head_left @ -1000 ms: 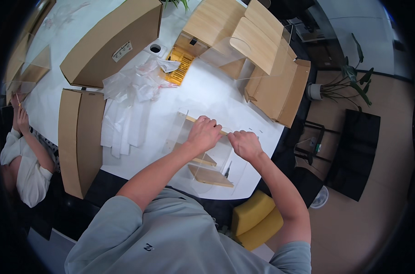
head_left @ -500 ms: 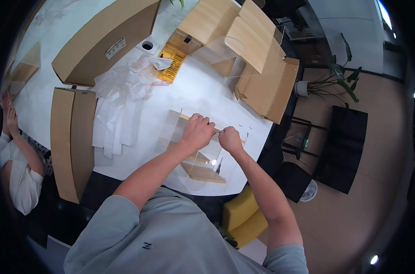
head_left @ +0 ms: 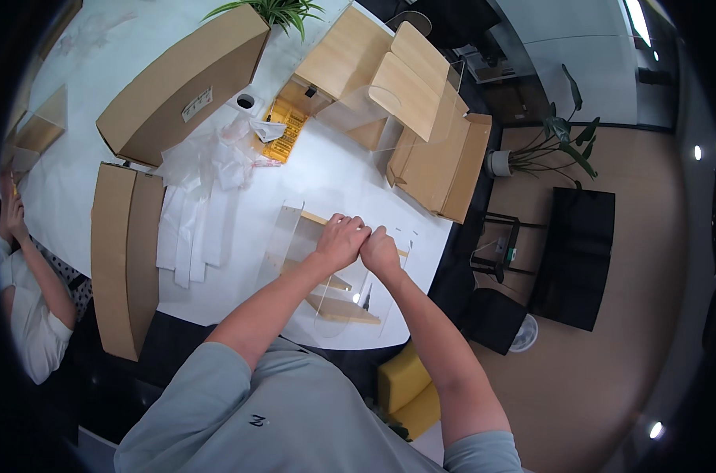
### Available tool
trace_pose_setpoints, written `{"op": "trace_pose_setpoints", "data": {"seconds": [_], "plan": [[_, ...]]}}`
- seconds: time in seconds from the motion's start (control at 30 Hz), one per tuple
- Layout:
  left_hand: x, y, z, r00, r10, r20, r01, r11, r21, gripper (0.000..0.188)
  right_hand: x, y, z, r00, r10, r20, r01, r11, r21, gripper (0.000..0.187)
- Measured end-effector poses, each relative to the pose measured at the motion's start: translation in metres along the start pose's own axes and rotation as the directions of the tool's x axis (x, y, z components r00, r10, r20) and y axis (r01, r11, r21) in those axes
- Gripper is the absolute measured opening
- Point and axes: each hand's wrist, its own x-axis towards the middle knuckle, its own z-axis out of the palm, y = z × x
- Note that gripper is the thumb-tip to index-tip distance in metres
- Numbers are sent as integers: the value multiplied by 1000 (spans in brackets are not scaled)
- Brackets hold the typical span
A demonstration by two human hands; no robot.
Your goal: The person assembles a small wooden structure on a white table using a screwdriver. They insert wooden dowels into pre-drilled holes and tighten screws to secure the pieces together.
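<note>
On the table in front of me stands an assembly of light wooden boards (head_left: pixel 342 309) and clear plastic panels (head_left: pixel 279 246). My left hand (head_left: pixel 342 241) is curled over its far wooden strip (head_left: pixel 314 217), fingers bent round the edge. Close against it, my right hand (head_left: pixel 380 252) is closed in a fist at the same strip; whatever it grips is hidden by the fingers. A slim dark tool (head_left: pixel 367 300), perhaps a screwdriver, lies beside the near board, below my right hand.
A yellow tool case (head_left: pixel 293 132), crumpled plastic wrap (head_left: pixel 208 150) and white foam strips (head_left: pixel 188 236) lie beyond. Cardboard boxes (head_left: pixel 125 260) stand at left, a larger wood-and-plastic unit (head_left: pixel 373 59) at far right. Another person's arm (head_left: pixel 46 276) shows at far left.
My right hand has moved left along the strip and now meets my left hand. The left hand keeps its hold. The whole view has shifted slightly.
</note>
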Motion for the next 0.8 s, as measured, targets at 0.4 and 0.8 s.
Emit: {"op": "trace_pose_setpoints", "data": {"seconds": [0.4,0.8], "plan": [[8,-3,2,999,31,-33,-33,996,-79,5,-38,-13,-58,921,-325,214,364,914,-180,45],[14,-9,2,996,73,44,-70,995,-78,4,-6,15,-72,524,-730,439,666,30,-745,10]]}}
